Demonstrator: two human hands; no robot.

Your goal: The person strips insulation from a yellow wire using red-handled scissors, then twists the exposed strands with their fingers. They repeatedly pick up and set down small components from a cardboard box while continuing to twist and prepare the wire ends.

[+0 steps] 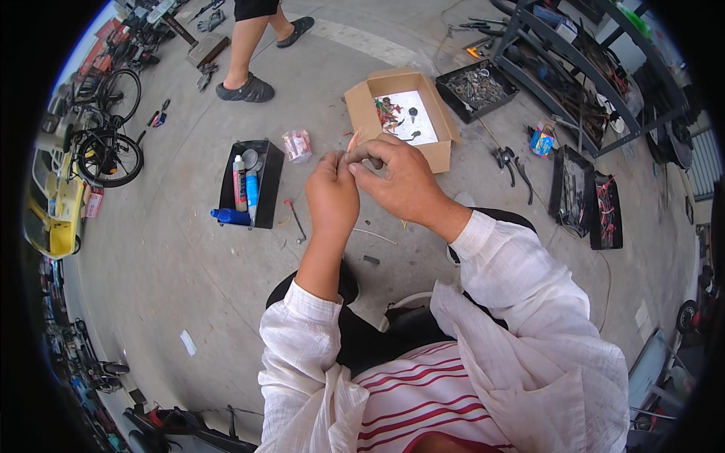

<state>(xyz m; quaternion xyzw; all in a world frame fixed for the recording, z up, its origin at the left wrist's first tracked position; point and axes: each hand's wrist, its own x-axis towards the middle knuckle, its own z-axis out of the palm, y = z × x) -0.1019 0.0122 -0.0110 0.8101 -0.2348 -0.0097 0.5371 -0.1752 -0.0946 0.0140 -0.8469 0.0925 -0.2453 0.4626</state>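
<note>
My left hand [334, 198] and my right hand [400, 172] meet at the fingertips above the floor. Both are closed in a pinch around a thin copper-coloured strand [353, 141], whose tip pokes up between them. It looks like a bare wire end, but the fingers cover most of it. Just beyond my hands stands an open cardboard box [364, 103] with small red and green bits and black parts on a white sheet inside. A clear packet [297, 145] of pinkish contents lies left of my fingers.
A black bin [267, 204] at the left holds tubes and a blue bottle. Screws or small metal parts fill a black tray [477, 89] beside a dark metal rack [559, 75]. Pliers [504, 160] and black trays [570, 189] lie right. Another person's leg [245, 53] is ahead.
</note>
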